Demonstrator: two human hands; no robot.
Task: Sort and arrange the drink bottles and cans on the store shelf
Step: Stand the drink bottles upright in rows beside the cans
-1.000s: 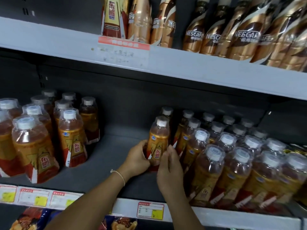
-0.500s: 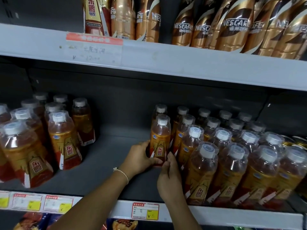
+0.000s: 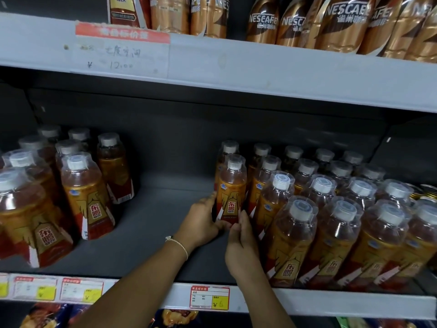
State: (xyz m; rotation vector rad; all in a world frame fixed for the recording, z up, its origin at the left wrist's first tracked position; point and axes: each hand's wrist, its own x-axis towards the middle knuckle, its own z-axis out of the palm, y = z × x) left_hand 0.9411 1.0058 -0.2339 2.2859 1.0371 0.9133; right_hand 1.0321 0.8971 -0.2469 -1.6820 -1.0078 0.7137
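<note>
Head view, bottle [image 3: 231,192]: upright on middle shelf [image 3: 151,223], front of leftmost right-block row.
Left hand [image 3: 201,223]: fingers curled round its base.
Right hand [image 3: 241,242]: fingertips pinching its lower right.
Risk: a hard shove could tip it into neighbours [image 3: 274,200]; tight row, label may end up askew.

Your two bare forearms reached forward and up, close together. Your left hand [image 3: 201,223] and right hand [image 3: 241,245] cupped one bottle [image 3: 230,192] near its base, fingers curled around it, a thin bracelet [image 3: 178,245] circling your left wrist.

Coffee bottles [image 3: 340,24] lose their tops to the upper edge; price tag [image 3: 121,52] handwriting blurred.
</note>
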